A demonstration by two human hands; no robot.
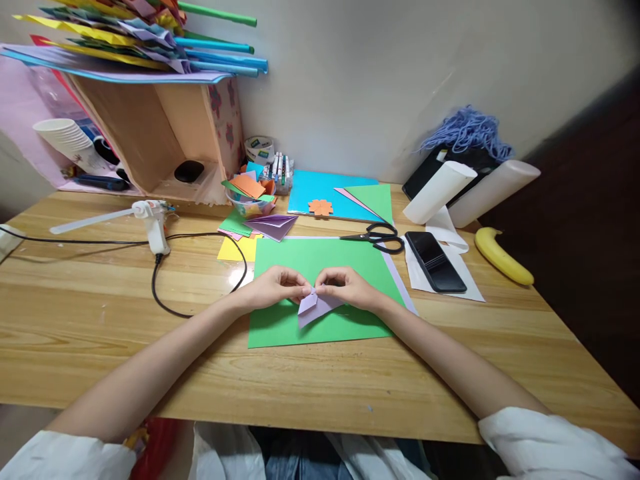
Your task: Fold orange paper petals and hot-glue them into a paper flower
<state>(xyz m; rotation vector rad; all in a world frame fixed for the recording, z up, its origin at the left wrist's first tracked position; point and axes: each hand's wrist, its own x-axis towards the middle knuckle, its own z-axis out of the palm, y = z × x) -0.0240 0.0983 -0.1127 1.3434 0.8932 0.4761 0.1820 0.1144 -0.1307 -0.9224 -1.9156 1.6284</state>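
A small folded lilac paper piece (315, 307) lies over a green sheet (280, 320) on the wooden table (100, 313). My left hand (277, 285) pinches the piece's upper tip from the left, fingers closed. My right hand (347, 287) pinches the same tip from the right, fingers closed. The two hands meet fingertip to fingertip above the paper.
Black scissors (380, 238) and a phone (436, 261) lie right of the green sheet, a banana (500, 255) farther right. A glue gun (150, 220) with its black cord (165, 293) sits left. Coloured paper (330, 193), a scrap bowl (247, 197) and a cardboard shelf (150, 127) stand behind.
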